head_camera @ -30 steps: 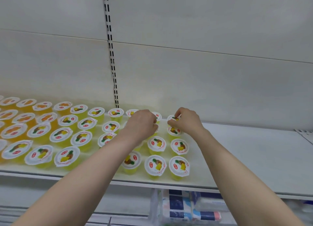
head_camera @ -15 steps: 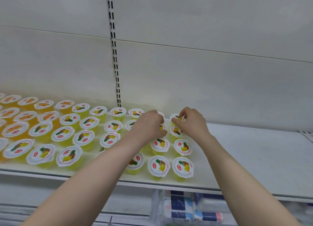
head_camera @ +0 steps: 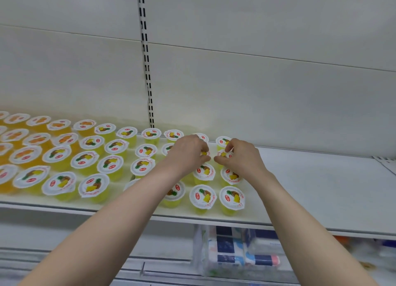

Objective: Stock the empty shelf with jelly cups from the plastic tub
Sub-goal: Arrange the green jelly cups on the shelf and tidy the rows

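Observation:
Rows of yellow pineapple jelly cups with white printed lids stand on the white shelf, and orange ones sit further left. My left hand pinches a cup in the second row from the back. My right hand pinches the neighbouring cup just to its right. Both cups rest on the shelf and are mostly hidden by my fingers. Two back-row cups show just above my hands. The plastic tub is out of view.
To the right of the cups the shelf surface is bare up to its right end. A slotted upright runs down the back wall. Wrapped packages lie on the shelf below.
Both hands have drawn back slightly from the back-row cups, which now stand free, to the second-row cups. The view has shifted a little.

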